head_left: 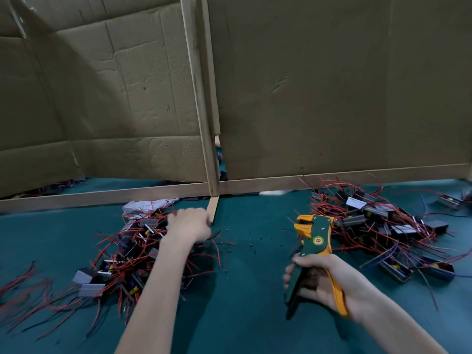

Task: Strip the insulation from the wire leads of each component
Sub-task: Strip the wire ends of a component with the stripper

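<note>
While you hold the tool upright: your right hand (pixel 324 279) grips the wire stripper (pixel 315 236), fingers round the green handle, yellow handle lying in your palm.
Stripper head: yellow jaws at the top, facing left, above the mat (pixel 250 297), just left of the right pile (pixel 383 226).
Reach: your left hand (pixel 190 223) sits knuckles-up on the far end of the left pile (pixel 127 254), fingers curled down into it.
Left grip: cannot tell whether you have a component; the fingertips are hidden behind the hand.
Parts: both piles are dark boxed components with tangled red leads; the left one lies under and beside your left forearm.
Gap between piles: small dark bits (pixel 251 245) are scattered on the green surface.
Far left: loose wires (pixel 20 279), red, lying apart from the left pile.
Backdrop: cardboard panels (pixel 332 85) stand on a wooden rail (pixel 102 198) along the far edge.
Behind left pile: a white crumpled sheet (pixel 143 206) lies against the rail.
</note>
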The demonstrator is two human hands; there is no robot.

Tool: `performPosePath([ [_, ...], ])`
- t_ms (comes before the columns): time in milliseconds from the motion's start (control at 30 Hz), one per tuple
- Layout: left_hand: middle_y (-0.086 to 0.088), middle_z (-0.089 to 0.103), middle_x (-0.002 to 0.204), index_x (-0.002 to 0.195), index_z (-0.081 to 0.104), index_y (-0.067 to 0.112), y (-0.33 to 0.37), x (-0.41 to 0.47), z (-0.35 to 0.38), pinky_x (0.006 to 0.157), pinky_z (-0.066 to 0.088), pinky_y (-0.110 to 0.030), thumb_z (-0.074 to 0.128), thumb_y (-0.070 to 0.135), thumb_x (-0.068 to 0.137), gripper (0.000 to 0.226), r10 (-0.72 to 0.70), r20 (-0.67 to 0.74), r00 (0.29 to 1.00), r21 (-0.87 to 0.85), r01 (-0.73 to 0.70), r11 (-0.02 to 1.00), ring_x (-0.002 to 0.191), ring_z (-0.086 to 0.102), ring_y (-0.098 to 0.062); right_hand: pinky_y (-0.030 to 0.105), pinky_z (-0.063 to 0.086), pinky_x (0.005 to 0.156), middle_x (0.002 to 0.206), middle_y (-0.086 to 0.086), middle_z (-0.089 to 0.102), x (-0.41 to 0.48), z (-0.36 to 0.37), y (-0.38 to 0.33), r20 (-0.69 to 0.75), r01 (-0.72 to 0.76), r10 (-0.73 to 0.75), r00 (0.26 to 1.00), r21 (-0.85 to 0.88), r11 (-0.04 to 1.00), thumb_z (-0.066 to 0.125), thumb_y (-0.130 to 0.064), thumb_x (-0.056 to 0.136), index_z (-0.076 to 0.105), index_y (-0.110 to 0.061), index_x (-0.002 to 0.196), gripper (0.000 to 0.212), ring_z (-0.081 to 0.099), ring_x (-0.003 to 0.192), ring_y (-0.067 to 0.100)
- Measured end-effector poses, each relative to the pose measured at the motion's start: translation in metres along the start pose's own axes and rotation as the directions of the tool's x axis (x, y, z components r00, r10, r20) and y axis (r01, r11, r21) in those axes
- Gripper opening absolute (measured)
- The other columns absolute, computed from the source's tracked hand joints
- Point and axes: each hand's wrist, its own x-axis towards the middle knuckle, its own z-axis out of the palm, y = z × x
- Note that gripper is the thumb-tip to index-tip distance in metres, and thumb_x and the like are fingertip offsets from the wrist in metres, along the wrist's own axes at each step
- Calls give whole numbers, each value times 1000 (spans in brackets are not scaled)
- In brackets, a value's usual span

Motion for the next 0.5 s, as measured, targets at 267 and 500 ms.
performPosePath([
  [267,-7,65,114,103,69,20,-35,7,9,91,52,-40,63,12,84,22,-21,49,999,-179,29,983,104,60,-26,45,59,61,80,27,65,2,-2,1,-21,3,-3,1000,16,1000,68,0,64,61,5,88,26,68,69,38],
  [500,-2,66,100,103,66,17,-34,6,1,77,41,-23,68,17,87,16,106,-113,988,-398,-143,906,88,57,-14,47,60,62,80,27,65,1,-1,-1,-22,-2,2,1000,24,1000,67,0,65,62,5,86,22,68,68,38],
])
